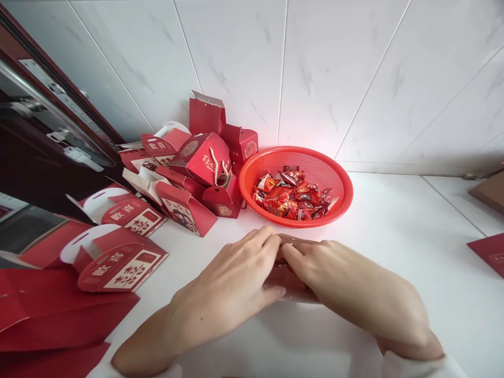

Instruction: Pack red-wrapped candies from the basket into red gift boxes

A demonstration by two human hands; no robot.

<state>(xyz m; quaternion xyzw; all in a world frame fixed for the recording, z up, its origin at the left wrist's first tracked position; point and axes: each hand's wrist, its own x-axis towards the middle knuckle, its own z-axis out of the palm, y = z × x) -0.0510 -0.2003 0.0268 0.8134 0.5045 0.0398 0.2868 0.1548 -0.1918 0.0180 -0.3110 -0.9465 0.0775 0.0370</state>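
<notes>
In front of the basket, a small gift box stands between my two hands and is mostly hidden by them. Its near wall looks pale pink, and something dark red shows inside. My left hand is closed over the box's left side, thumb pointing along the near edge. From the right, my right hand reaches over with its fingers curled into the top of the box. Just beyond lies a red plastic basket holding many wrapped candies.
Red gift boxes crowd the left and back left, one with a rope handle. A dark door frame borders the far left. Behind is a tiled wall. A red card or box corner shows at right, below a brown object.
</notes>
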